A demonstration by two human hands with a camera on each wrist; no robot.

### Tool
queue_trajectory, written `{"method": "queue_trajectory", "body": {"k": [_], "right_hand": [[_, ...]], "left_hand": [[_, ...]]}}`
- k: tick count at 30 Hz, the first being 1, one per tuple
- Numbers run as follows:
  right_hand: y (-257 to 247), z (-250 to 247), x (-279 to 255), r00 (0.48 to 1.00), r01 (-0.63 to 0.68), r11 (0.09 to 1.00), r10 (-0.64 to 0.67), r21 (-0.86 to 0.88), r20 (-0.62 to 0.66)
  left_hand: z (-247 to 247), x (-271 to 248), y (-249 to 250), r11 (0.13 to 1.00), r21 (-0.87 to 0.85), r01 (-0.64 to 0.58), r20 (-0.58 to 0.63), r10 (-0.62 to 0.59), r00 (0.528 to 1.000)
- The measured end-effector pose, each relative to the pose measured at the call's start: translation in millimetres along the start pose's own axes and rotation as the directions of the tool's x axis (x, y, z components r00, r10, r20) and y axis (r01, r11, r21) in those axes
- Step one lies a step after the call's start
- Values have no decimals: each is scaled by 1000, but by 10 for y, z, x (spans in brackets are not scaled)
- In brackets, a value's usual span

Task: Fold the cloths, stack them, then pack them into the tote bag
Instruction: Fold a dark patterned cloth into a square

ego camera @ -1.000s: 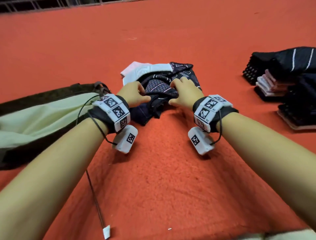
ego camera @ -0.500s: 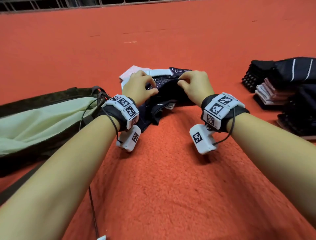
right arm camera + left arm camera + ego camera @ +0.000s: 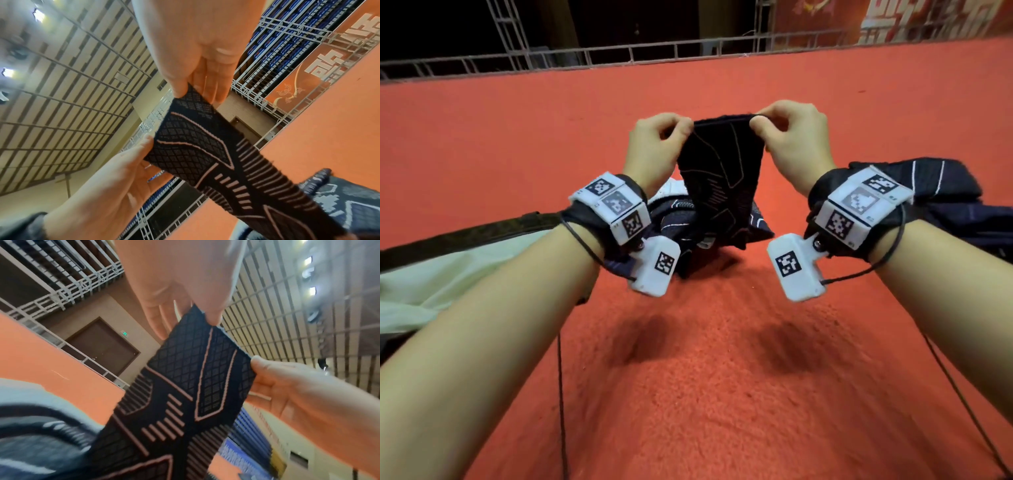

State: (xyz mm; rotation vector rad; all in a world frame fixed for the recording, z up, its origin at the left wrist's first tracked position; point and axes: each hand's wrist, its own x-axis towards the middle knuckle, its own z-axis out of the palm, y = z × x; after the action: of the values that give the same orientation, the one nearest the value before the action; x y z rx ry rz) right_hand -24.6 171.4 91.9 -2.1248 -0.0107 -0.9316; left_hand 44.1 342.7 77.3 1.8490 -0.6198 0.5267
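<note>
A dark cloth with thin pink lines [image 3: 719,164] hangs stretched between my two hands above the red carpet. My left hand [image 3: 686,129] pinches its top left corner and my right hand [image 3: 756,122] pinches its top right corner. The left wrist view shows the cloth [image 3: 195,386] pinched by the left hand [image 3: 207,319]. In the right wrist view the right hand [image 3: 185,93] pinches the same cloth [image 3: 195,146]. Its lower end trails onto a loose pile of cloths [image 3: 681,219]. The tote bag [image 3: 465,253], dark with a pale green lining, lies at the left.
Folded dark cloths [image 3: 935,185] are stacked at the right, partly hidden behind my right wrist. Red carpet [image 3: 722,377] covers the floor out to a white metal railing [image 3: 619,58] at the far edge. Thin cables [image 3: 561,394] hang from both wrist units.
Both hands have lifted the dark patterned cloth off the pile and now hold it up by its top corners. The head view has tilted upward, showing the railing.
</note>
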Motion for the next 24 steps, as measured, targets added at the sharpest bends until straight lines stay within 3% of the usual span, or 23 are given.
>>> {"method": "queue_trajectory", "body": {"k": [5, 9, 12, 18, 24], "right_hand": [[-189, -279, -3, 1000, -8, 1000, 8, -20, -26], [-293, -470, -102, 997, 51, 988, -41, -143, 70], [-378, -609, -185, 990, 103, 945, -68, -310, 122], [-483, -789, -309, 993, 93, 958, -71, -270, 89], [-505, -912, -323, 997, 56, 989, -62, -134, -45]], "left_hand": [[38, 49, 421, 996, -81, -49, 30, 51, 998], [175, -27, 685, 996, -56, -66, 140, 73, 987], [266, -125, 809, 994, -110, 7, 141, 8, 990], [363, -308, 887, 960, -256, 111, 150, -74, 986], [445, -593, 802, 844, -374, 384, 399, -227, 889]]}}
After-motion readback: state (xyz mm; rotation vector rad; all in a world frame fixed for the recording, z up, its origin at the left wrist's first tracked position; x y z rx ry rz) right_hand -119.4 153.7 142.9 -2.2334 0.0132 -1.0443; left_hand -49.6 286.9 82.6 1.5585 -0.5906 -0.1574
